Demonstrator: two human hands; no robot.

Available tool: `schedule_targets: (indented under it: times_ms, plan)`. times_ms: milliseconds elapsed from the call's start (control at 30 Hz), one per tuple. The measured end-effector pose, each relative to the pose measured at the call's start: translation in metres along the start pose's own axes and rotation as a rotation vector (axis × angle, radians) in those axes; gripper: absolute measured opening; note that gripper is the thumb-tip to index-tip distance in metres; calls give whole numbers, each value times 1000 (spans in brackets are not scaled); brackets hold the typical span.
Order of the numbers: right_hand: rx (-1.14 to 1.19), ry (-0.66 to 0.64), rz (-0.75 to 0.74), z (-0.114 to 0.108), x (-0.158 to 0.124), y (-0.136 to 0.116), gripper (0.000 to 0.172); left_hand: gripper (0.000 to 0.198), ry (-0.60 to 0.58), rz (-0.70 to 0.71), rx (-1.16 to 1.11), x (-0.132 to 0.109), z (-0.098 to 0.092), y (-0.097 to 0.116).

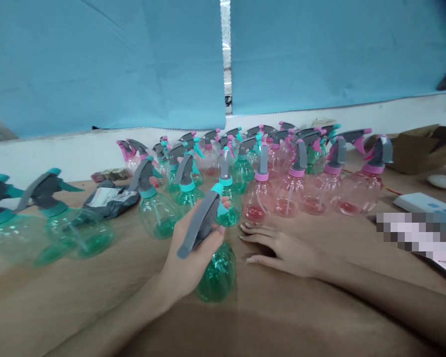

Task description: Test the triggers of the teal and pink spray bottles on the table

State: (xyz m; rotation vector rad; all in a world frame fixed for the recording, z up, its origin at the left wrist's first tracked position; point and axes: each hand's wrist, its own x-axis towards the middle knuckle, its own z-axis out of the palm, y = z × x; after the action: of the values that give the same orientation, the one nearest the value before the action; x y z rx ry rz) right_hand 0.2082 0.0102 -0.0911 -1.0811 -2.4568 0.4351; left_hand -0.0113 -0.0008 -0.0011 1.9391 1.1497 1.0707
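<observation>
My left hand [193,248] is wrapped round the neck of a green spray bottle [217,275] with a grey and teal trigger head. The bottle stands upright at the middle front, its neck hidden by my fingers. To its right, my right hand [278,248] rests on the table with the fingers stretched out, holding nothing. Just beyond that hand is a pink spray bottle [258,201], first in a row of pink ones. Behind the held bottle stands another green spray bottle [228,201].
Two green spray bottles [80,233] stand at the left, near a dark plastic package [111,198]. Many more pink and green bottles crowd the back. At right lie a cardboard box [419,148], a white mouse [443,181] and a white box [427,203]. Blue cloth [104,64] hangs behind.
</observation>
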Motion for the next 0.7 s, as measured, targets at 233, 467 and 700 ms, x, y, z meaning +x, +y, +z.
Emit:
schedule_targets:
  times_ms: [233,467,700]
  plan:
    - [-8,-22,13,0,1,1,54,33,19,-12,19,0,0,0]
    - [0,-17,16,0,0,0,54,33,-9,-23,8,-1,-2,2]
    - [3,-17,20,-1,0,0,55,17,-57,27,-33,-2,-6,-6]
